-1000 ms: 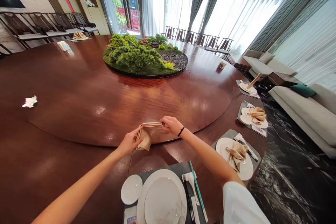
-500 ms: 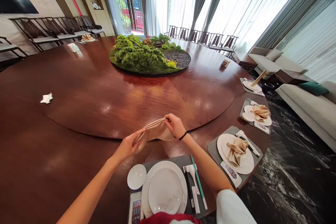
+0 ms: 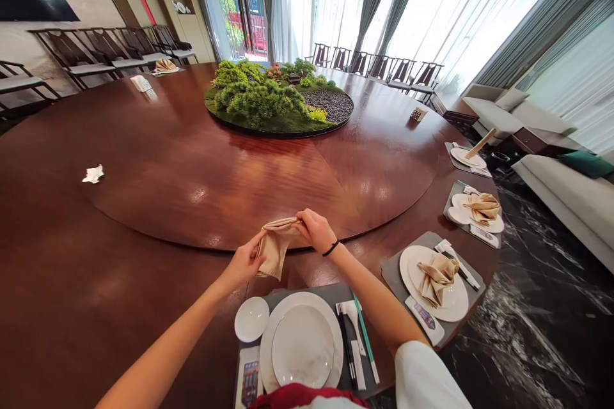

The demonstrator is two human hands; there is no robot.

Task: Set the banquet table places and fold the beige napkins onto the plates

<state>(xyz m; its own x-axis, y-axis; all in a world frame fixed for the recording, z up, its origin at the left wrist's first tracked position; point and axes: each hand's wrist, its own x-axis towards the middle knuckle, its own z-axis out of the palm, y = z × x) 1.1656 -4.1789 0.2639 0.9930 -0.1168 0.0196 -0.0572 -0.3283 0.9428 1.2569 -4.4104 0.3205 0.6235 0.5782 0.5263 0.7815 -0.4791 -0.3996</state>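
Both my hands hold a beige pleated cloth napkin [image 3: 274, 246] above the dark wooden round table [image 3: 119, 268]. My left hand [image 3: 242, 262] pinches its lower left end, and the cloth hangs down there. My right hand [image 3: 313, 229] grips the upper right end; a black band is on that wrist. Just below my hands lies a grey placemat [image 3: 326, 297] with a white dinner plate [image 3: 301, 346], a small white saucer [image 3: 251, 319], and chopsticks with a spoon [image 3: 357, 339].
A raised turntable [image 3: 192, 166] carries a green moss-and-gravel centrepiece [image 3: 278, 102]. To the right are three place settings [image 3: 434, 281], two with folded napkins. A crumpled white paper [image 3: 93, 174] lies at the left. Chairs line the walls; sofas stand at the right.
My hands have drawn closer together. The napkin, stretched flat between them a moment ago, now hangs folded down from my left hand. The view shifted slightly left.
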